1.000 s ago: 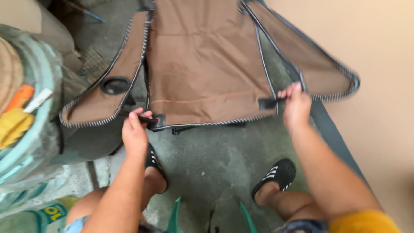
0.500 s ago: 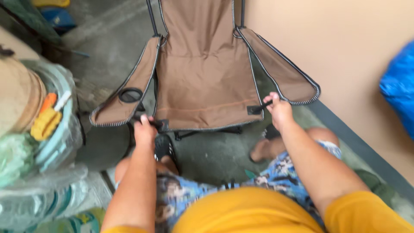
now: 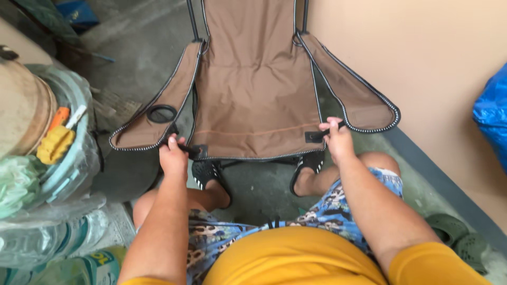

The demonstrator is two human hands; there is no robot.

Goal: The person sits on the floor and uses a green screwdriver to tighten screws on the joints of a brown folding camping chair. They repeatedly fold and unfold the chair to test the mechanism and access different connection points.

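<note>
Brown folding camp chair [image 3: 253,89] standing open on grey concrete floor [image 3: 127,37], back against beige wall [image 3: 412,58], seat facing the camera. Black-and-white piped armrests spreading to either side, left armrest [image 3: 153,124] with round black cup holder [image 3: 161,113] near its front end. Clear plastic-wrapped stack of tubs [image 3: 47,174] crowding the left edge, yellow brush [image 3: 55,143] lying on top. Blue plastic bag [image 3: 491,121] at the right edge against the wall. Green sandals [image 3: 457,232] on the floor by the dark skirting, lower right. Yellow shirt and patterned shorts filling the bottom of the view, feet in black striped slides under the seat's front edge.

Left hand [image 3: 172,155] closed around the black frame end at the seat's front left corner, just below the cup holder. Right hand [image 3: 336,138] clamped likewise on the black strap at the front right corner, fingers curled tight. Both arms stretched forward, hands well apart, the seat's front hem running between them.
</note>
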